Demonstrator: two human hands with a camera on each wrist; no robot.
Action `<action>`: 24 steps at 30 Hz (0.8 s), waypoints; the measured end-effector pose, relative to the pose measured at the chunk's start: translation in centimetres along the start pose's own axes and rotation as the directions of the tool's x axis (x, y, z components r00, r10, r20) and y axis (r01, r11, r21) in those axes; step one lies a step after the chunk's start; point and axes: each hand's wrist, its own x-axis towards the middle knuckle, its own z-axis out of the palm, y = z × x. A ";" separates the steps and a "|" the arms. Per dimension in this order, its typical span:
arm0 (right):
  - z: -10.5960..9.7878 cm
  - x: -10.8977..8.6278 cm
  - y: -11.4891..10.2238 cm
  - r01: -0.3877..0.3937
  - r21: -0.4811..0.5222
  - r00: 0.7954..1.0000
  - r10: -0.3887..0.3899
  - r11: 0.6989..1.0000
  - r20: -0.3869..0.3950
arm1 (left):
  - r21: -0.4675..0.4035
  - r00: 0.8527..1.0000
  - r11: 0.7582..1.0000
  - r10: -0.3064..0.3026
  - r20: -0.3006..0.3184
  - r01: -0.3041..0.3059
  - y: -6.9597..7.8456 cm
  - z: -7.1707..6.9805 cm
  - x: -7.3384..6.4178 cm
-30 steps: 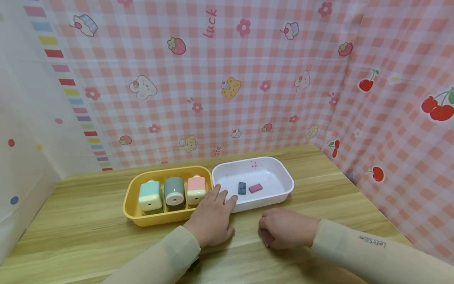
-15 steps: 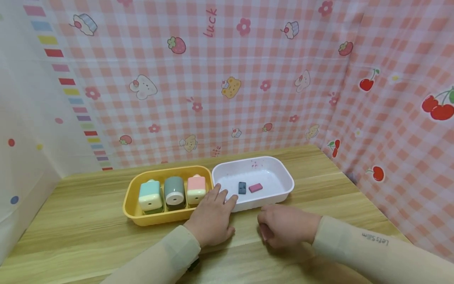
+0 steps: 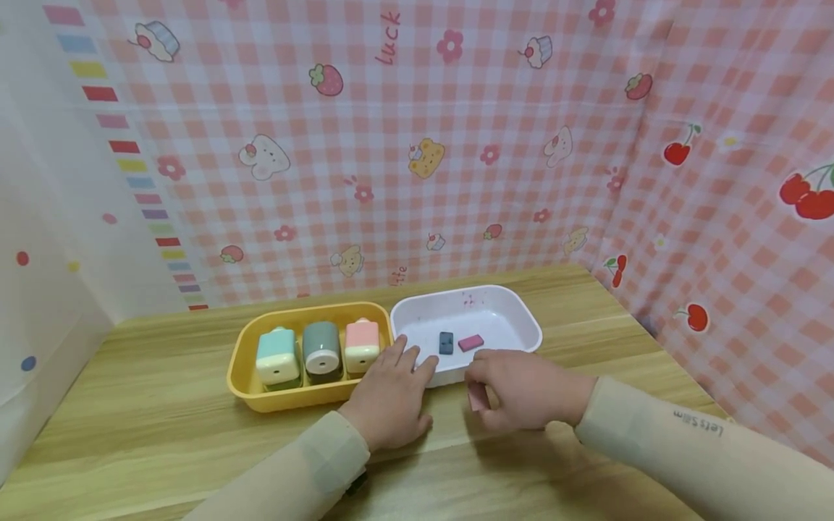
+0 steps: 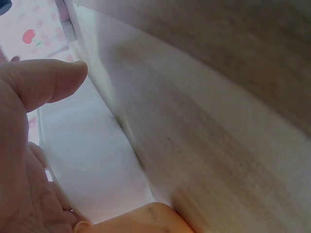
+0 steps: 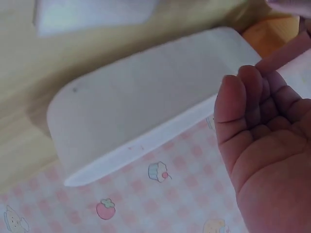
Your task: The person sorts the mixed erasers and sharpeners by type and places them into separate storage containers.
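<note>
In the head view my right hand (image 3: 531, 391) pinches a small pink flat block (image 3: 478, 397) between thumb and fingers, just above the table near the front wall of the white tray (image 3: 521, 325). In the right wrist view the block (image 5: 284, 54) shows partly behind the fingers. My left hand (image 3: 394, 398) rests with fingers spread over the adjoining rims of the white tray and the yellow tray (image 3: 239, 383). Inside the white tray lie a dark grey-blue piece (image 3: 446, 343) and another pink block (image 3: 470, 342).
Three objects with small front holes, like pencil sharpeners, stand in the yellow tray: teal and cream (image 3: 278, 358), grey and white (image 3: 321, 349), pink and cream (image 3: 362, 347). A checked cloth (image 3: 391, 145) hangs behind the wooden table (image 3: 150, 434).
My right hand has risen and moved slightly forward towards the white tray, carrying the pink block off the table. The left hand has stayed in place.
</note>
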 end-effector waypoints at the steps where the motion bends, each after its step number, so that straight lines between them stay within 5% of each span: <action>1: -0.1 0.1 0.1 0.007 -0.004 1.000 -0.007 1.000 -0.015 | 0.003 1.000 1.000 0.003 -0.006 -0.003 0.0 0.0 0.0; 11: -1.6 2.1 0.5 0.007 -0.023 0.991 -0.010 1.000 -0.136 | 0.022 0.999 1.000 0.019 -0.048 -0.018 -0.1 0.1 -0.1; 24: -2.2 5.4 1.4 -0.009 -0.099 0.989 -0.006 0.995 -0.151 | 0.035 0.997 0.999 0.028 -0.070 -0.026 -0.2 0.4 -0.1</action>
